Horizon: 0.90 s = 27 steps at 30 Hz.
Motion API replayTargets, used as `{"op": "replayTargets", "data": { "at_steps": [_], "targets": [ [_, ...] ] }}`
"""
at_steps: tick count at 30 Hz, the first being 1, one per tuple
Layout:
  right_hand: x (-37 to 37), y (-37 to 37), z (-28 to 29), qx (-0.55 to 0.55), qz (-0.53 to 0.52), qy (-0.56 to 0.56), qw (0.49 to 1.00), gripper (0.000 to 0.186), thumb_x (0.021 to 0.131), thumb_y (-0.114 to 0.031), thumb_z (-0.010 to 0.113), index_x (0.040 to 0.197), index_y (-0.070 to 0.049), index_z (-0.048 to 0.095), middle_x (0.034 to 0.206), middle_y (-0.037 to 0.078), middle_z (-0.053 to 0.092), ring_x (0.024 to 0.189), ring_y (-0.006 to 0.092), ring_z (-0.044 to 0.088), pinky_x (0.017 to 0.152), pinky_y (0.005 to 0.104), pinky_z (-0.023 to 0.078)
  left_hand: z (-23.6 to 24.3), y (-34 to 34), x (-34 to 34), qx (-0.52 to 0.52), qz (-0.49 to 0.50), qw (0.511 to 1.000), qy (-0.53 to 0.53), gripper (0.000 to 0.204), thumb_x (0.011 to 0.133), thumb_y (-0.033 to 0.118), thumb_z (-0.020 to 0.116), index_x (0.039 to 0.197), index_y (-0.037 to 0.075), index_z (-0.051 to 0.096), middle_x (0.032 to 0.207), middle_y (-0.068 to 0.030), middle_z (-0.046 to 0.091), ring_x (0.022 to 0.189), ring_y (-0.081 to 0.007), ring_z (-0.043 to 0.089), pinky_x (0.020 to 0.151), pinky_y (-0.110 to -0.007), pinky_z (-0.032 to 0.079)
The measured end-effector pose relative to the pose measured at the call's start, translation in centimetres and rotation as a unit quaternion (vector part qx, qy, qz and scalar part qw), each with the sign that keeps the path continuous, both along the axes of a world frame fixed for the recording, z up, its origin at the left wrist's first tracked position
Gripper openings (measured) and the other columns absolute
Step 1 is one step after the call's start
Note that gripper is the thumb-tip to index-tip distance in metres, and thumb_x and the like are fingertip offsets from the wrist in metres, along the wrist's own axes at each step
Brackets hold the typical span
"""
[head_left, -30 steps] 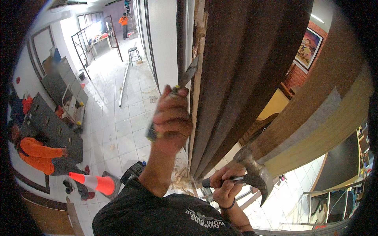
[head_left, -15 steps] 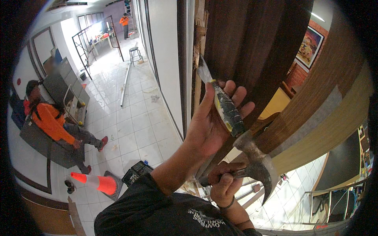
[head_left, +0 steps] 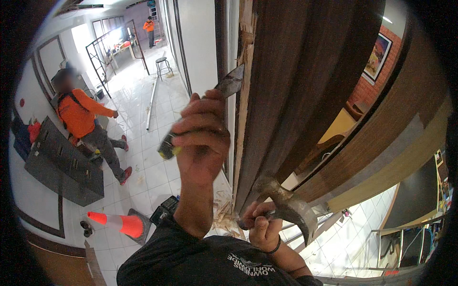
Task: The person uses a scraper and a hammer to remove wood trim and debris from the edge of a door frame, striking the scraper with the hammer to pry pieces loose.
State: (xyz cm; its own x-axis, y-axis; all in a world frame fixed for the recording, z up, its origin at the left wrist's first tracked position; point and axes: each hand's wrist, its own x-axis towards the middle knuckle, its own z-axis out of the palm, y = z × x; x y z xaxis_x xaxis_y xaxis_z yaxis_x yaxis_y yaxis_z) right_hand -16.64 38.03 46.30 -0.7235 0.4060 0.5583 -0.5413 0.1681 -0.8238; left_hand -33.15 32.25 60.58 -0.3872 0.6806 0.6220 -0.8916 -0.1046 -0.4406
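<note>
A chisel (head_left: 232, 82) with a worn black and yellow handle is in my left hand (head_left: 202, 136), fingers wrapped round it. Its wide blade points up and right, the tip at the splintered edge of a wooden door frame (head_left: 244, 90); whether it touches the wood I cannot tell. Lower and to the right, my right hand (head_left: 263, 228) grips a claw hammer (head_left: 291, 206) close to its head. The hammer stays apart from the chisel, in front of the dark brown wood panel (head_left: 296, 71).
Wood chips (head_left: 224, 212) lie on the tiled floor below the frame. An orange traffic cone (head_left: 121, 224) and a black toolbox (head_left: 164, 209) are at lower left. A person in an orange top (head_left: 78, 114) walks past grey cabinets (head_left: 67, 164); another person (head_left: 149, 31) stands far off.
My left hand has swung left and turned over, closing round the chisel handle. The hammer has shifted left and down. The person in orange at left has risen and moved right.
</note>
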Motion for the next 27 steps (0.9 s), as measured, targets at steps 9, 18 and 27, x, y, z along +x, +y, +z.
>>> {"op": "replayTargets", "data": {
  "at_steps": [9,18,27],
  "targets": [
    [1.7,1.0,-0.6,-0.016,-0.040,-0.026,0.999,0.035,0.090,-0.040,0.043,0.088,-0.006,0.038,0.059,0.005,0.043,0.046,0.0094,0.033,0.041,0.0251,0.028,-0.6,-0.3,-0.9,0.060,-0.066,0.994,-0.060,0.020,0.094,0.016,0.036,0.101,-0.002,0.034,0.070,-0.0094,0.050,0.058,-0.0208,0.060,0.044,-0.029,0.056],
    [3.1,1.3,-1.8,0.089,-0.071,-0.062,0.992,0.038,0.089,-0.043,0.043,0.087,-0.005,0.038,0.067,0.008,0.044,0.050,0.0098,0.034,0.042,0.0249,0.028,-2.1,4.2,3.2,-0.033,0.151,0.983,0.094,0.027,0.096,0.024,0.035,0.108,0.000,0.041,0.072,-0.0024,0.046,0.057,-0.0095,0.053,0.043,-0.022,0.048],
    [2.3,0.7,-0.3,-0.024,-0.076,-0.007,0.997,0.045,0.089,-0.047,0.041,0.088,-0.002,0.038,0.054,0.005,0.042,0.042,0.0091,0.035,0.037,0.0240,0.026,-0.9,6.2,5.2,-0.099,0.114,0.988,0.035,0.024,0.095,0.032,0.037,0.104,0.011,0.046,0.064,0.0022,0.038,0.042,-0.0044,0.038,0.032,-0.017,0.035]
  ]
}}
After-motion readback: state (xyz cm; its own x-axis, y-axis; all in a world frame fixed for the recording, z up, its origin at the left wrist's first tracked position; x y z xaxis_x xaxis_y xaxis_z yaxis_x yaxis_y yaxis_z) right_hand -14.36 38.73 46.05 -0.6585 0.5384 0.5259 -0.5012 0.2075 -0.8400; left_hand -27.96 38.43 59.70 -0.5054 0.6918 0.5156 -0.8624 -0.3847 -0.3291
